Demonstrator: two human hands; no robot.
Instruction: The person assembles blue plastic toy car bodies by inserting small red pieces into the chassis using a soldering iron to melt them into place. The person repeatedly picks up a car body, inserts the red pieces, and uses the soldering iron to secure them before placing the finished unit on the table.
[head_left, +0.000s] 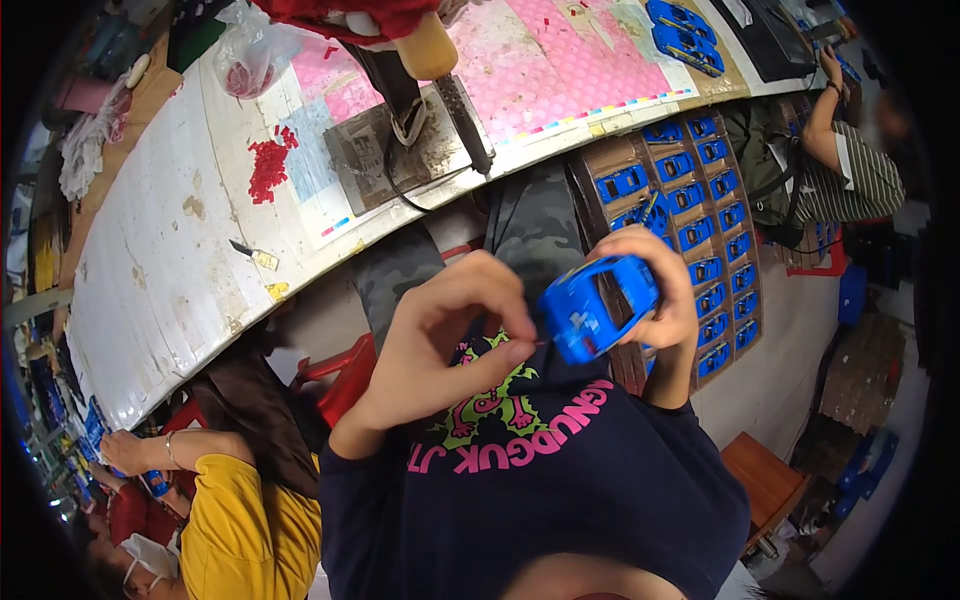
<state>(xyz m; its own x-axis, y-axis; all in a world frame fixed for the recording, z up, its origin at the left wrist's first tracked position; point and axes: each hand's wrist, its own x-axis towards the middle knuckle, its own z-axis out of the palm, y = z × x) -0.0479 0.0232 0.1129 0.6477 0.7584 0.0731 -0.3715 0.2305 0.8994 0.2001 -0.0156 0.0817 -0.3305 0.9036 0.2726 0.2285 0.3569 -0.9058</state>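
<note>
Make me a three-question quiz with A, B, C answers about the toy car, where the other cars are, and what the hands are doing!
1. What colour is the toy car being held?
A. green B. blue C. yellow
2. Where do the other toy cars lie?
A. in rows on a cardboard tray B. on a shelf C. in a bucket
3. What is the right hand doing?
A. resting flat B. waving C. gripping the car

Answers: 1 B, its body is bright blue. 2 A, rows sit on brown cardboard. 3 C, fingers wrap around it while the left hand pinches at its end.
</note>
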